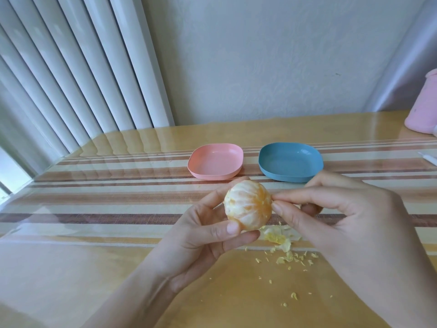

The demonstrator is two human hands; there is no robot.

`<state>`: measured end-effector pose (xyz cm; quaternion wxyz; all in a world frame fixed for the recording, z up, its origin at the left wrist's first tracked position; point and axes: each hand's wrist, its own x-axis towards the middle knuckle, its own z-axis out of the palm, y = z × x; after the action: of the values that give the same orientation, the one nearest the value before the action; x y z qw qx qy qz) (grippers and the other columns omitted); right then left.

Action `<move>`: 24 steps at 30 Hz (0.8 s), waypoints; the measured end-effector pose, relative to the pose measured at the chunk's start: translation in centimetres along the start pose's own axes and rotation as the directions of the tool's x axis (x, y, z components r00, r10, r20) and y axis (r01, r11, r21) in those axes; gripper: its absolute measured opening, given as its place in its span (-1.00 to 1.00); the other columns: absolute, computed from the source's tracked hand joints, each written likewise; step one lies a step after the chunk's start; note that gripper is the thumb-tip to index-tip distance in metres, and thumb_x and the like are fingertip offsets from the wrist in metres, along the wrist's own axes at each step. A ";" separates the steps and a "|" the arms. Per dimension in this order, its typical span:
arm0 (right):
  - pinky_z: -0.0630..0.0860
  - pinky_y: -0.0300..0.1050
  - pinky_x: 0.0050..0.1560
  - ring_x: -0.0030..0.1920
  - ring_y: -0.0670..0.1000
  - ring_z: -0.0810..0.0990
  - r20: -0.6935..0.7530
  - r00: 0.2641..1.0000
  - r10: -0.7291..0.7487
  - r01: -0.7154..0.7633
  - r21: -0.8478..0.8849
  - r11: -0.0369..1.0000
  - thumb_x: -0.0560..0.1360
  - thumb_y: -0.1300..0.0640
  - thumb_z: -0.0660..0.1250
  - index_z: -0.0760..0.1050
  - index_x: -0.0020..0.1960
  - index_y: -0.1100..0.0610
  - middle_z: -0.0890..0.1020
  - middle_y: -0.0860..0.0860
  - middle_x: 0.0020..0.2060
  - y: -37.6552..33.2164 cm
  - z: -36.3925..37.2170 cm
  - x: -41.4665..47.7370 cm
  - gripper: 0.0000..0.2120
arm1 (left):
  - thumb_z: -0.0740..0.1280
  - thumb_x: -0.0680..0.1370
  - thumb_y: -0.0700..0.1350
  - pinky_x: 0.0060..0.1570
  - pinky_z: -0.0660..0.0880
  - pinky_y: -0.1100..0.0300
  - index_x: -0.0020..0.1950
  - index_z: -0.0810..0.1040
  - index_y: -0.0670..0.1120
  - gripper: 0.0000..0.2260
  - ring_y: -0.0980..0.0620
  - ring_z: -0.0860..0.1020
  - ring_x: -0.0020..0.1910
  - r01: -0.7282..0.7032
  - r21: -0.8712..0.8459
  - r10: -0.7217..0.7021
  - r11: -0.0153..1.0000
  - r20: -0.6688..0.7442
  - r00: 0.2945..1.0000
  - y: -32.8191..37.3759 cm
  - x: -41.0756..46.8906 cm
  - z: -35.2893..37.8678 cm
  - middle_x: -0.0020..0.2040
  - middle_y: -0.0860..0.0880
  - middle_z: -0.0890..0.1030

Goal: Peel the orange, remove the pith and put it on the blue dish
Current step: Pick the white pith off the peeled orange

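Picking pith is the step in hand, by my reading: the orange (247,205) has no peel left on it, yet white pith (238,217) covers much of its left and lower faces, with bare, glossy flesh showing only in patches on the right. It is held above the middle of the worktop (118,268), on the near side of both dishes and touching neither. The left hand (201,235) cradles it, thumb pressed on the lower front and fingers curled behind, a firm grip. The right hand (331,218) has its grip closed to a pinch, thumb and forefinger tips (277,198) meeting at the fruit's right side, apparently on a strand of pith too fine to make out. Next, I judge, comes a gentle pull away from the fruit, then a turn in the left hand to bring the white patches round; squeezing hard would likely burst a segment. The blue dish (283,177) sits toward the far edge, right of centre, with nothing in it, just beside a pink dish (212,175). Peel scraps (281,242) lie under the hands, scattered toward the near edge.
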<state>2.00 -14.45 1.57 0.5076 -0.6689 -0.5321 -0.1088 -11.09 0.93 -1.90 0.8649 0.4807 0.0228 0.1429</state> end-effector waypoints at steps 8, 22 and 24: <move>0.42 -0.32 -0.38 -0.33 -0.11 0.50 0.034 0.990 0.135 -0.135 -0.004 0.991 0.29 0.03 0.45 0.68 -0.32 -0.09 0.53 -0.10 -0.38 0.5 0.2 0.0 -0.95 | 0.61 0.24 -0.26 0.13 0.54 0.10 0.26 0.60 -0.01 -0.40 -0.09 0.61 0.13 -0.106 0.274 0.135 0.956 -0.089 0.987 0.1 0.1 0.5 0.23 -0.06 0.60; 0.34 -0.40 -0.42 -0.39 -0.11 0.45 0.068 0.962 0.265 -0.266 0.002 0.964 0.25 0.04 0.52 0.60 -0.41 -0.02 0.48 -0.11 -0.42 0.1 0.2 0.1 -0.88 | 0.48 0.29 -0.39 0.05 0.54 0.15 0.24 0.61 0.01 -0.43 -0.03 0.62 0.10 -0.106 0.286 0.132 0.952 -0.073 0.989 -0.2 0.0 1.0 0.18 -0.02 0.62; 0.33 -0.44 -0.40 -0.38 -0.14 0.45 0.059 0.962 0.267 -0.269 0.035 0.963 0.23 0.03 0.41 0.58 -0.38 -0.01 0.48 -0.11 -0.41 -0.2 0.2 0.2 -0.95 | 0.54 0.29 -0.36 0.14 0.52 0.12 0.30 0.57 -0.03 -0.39 -0.04 0.60 0.13 -0.082 0.189 0.087 0.979 -0.019 0.996 0.0 0.1 0.9 0.19 -0.05 0.61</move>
<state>1.85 -14.22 1.69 0.5172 -0.7265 -0.4523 -0.0098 -10.86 0.18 -1.38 0.8085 0.5586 0.0274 0.1832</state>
